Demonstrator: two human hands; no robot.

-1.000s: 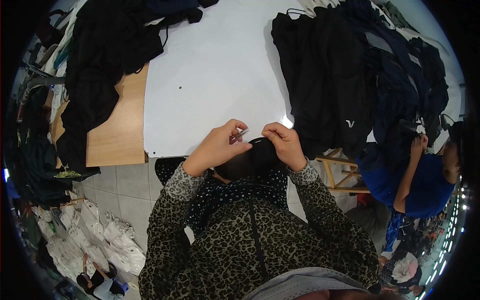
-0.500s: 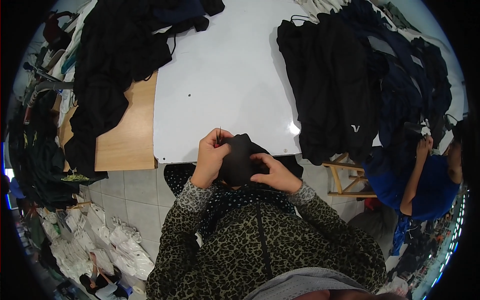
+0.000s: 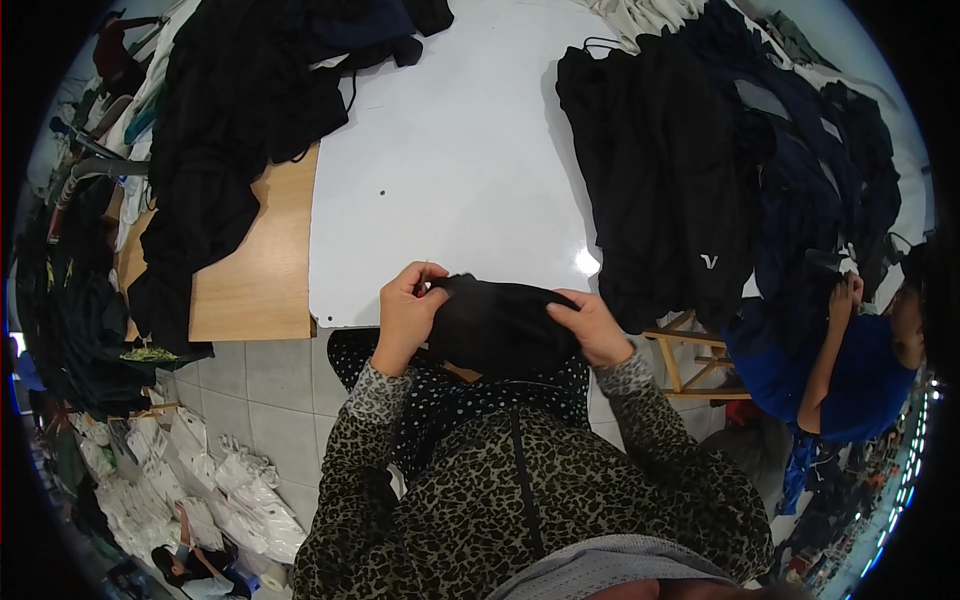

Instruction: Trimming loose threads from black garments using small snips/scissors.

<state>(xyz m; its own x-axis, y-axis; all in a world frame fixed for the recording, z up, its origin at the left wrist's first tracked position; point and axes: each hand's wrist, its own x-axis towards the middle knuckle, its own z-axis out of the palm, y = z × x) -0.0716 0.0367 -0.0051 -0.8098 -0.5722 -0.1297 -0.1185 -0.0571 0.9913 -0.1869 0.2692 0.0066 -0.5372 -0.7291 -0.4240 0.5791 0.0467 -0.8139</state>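
A small bundled black fabric garment [image 3: 495, 325] sits at the near edge of the white table sheet [image 3: 450, 170], held up btwn both hands just above the person's chest. Left hand [image 3: 408, 312] grips its left end, fingers curled over the top and thumb pinching the cloth, wrist bent up, forearm in a leopard-print sleeve [image 3: 355, 440] rising from the lower edge. Right hand [image 3: 590, 325] is closed on the right end, fingers tucked into the fabric, knuckles facing up, w/ its forearm coming in from lower right. Both grips are clamped on the garment; most of it bulges btwn them, partly hiding the table edge. Behind, the sheet is mostly bare in the middle. To the right lies a spread pile of dark black and navy clothes [image 3: 700, 180], reaching near the right hand. To the left, a heap of black garments [image 3: 230, 110] drapes over the bare wooden tabletop [image 3: 255, 280]. At far right another person in a blue top [image 3: 850, 370] handles clothing. White plastic bags [image 3: 210, 490] lie on the tiled floor [image 3: 260, 400] at lower left.
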